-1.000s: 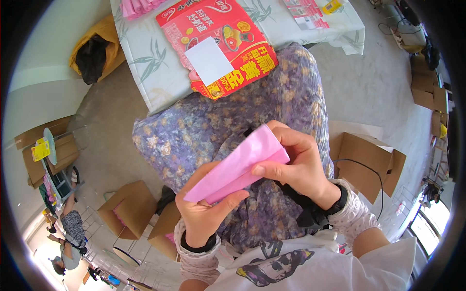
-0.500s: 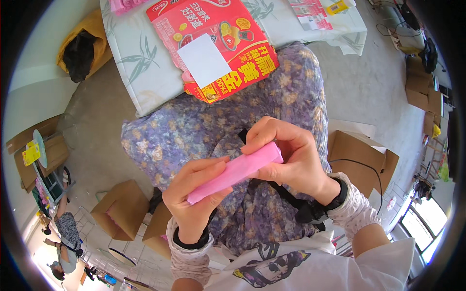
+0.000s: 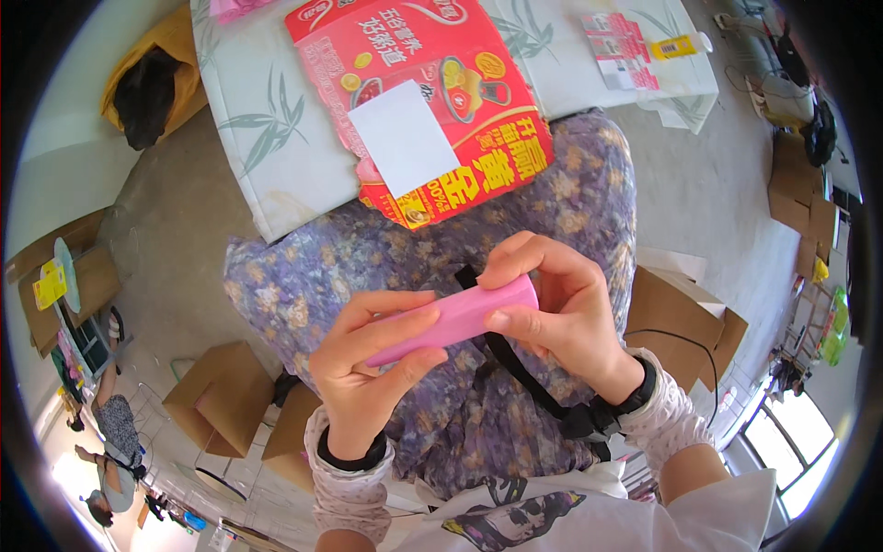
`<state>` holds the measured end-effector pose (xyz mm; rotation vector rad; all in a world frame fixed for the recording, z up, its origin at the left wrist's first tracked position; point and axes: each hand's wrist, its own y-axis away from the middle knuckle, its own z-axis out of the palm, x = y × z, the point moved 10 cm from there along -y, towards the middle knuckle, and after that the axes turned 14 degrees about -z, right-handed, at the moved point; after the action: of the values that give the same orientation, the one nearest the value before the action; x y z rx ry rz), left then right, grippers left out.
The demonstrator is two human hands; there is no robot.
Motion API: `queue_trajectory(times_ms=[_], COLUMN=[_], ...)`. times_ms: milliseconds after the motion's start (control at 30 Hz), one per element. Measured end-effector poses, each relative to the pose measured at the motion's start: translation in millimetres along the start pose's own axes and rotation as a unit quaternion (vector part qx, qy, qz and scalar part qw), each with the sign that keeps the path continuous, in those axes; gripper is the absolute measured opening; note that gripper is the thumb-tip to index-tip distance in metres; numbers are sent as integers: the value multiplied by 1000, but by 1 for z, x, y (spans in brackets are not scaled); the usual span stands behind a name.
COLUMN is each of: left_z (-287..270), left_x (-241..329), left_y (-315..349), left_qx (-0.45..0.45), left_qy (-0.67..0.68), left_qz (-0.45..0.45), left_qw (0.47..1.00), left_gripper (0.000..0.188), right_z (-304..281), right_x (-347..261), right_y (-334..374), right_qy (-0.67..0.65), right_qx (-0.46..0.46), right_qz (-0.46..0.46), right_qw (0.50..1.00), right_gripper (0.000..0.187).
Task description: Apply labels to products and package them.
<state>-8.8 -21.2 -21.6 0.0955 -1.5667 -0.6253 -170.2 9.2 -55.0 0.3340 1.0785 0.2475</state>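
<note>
Both hands grip clamped on a narrow, folded pink paper strip.

Red flat package with white label on table; small pink-yellow packet beside.

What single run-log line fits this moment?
left hand: grips pink folded paper | right hand: pinches its other end | place: over lap | beyond: red box on table

Ahead of you stands the table, covered in a pale leaf-print cloth. At its near edge lies a red printed carton with a white square of paper on it; small leaflets lie toward the far right corner.
</note>
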Motion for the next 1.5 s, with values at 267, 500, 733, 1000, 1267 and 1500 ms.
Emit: queue_trajectory(times_ms=[267,500,733,1000,1267,1500], left_z=[-9,-33,-36,-35,35,57], left_x=[-31,-28,-25,-14,-85,-91], left_y=[-45,-99,-125,-103,-76,-71], left_qx=[9,137,212,290,37,84], left_qy=[109,-100,-160,-234,334,653], left_qz=[-174,6,33,101,-244,-257], left_qw=[979,986,963,923,910,708], left_gripper=[30,27,24,24,37,48], right_z=[-3,-34,-40,-45,-46,-43], right_x=[-31,-10,-7,-3,-13,-13], right_y=[-49,-118,-154,-158,-157,-160], right_qy=[183,312,328,337,358,349], right_qx=[-74,-12,-56,-39,-45,-45], right_qz=[-166,-132,-150,-147,-206,-209], right_qw=[966,941,931,929,910,912], right_gripper=[28,22,21,19,19,19])
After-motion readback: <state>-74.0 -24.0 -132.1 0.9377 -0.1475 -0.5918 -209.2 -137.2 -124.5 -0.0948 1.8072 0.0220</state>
